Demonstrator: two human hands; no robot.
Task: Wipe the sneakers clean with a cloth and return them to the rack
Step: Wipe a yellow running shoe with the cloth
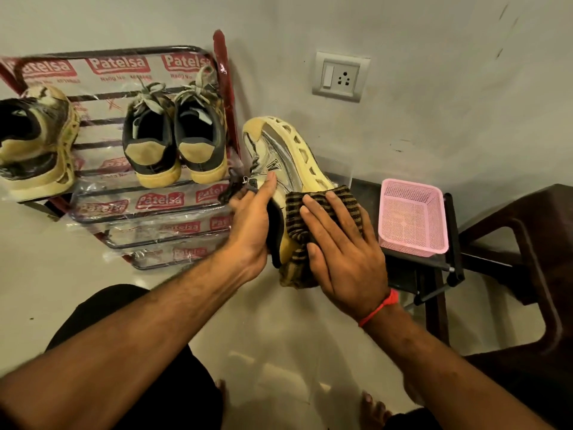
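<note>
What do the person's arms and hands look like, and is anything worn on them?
Both forearms are bare, with no sleeves in view. The left hand wears nothing: no glove, ring or band shows. The right hand is bare too, but a thin red thread is tied around its wrist, with a small knot at the top. No watch is visible.
</note>
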